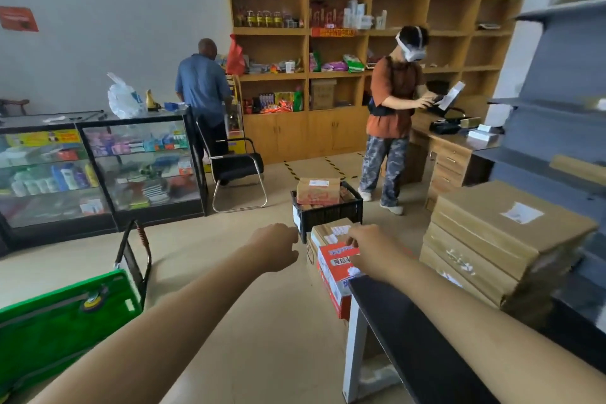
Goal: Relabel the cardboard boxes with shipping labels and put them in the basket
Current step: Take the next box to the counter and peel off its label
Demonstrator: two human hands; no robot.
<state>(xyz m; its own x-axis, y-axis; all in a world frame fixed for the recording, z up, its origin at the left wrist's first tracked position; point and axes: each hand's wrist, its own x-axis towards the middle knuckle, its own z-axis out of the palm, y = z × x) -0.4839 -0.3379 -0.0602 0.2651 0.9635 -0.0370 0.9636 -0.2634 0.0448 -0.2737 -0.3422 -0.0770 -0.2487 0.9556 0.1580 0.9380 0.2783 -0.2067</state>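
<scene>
A black plastic basket (328, 215) stands on the floor with a labelled cardboard box (318, 190) sticking out of it. In front of it sits a brown box (328, 231) with white labels on top, and a red and white box (337, 267) leans against it. My right hand (372, 248) reaches over the red and white box, fingers bent down onto its top edge; whether it grips is hidden. My left hand (278, 246) hovers left of the boxes, fingers curled under, holding nothing visible.
Stacked flat cardboard boxes (492, 239) lie on a black table (410, 331) at the right. A green case (62, 315) sits at the left. A chair (236, 170), a glass counter (98, 167) and two people (390, 115) stand further back.
</scene>
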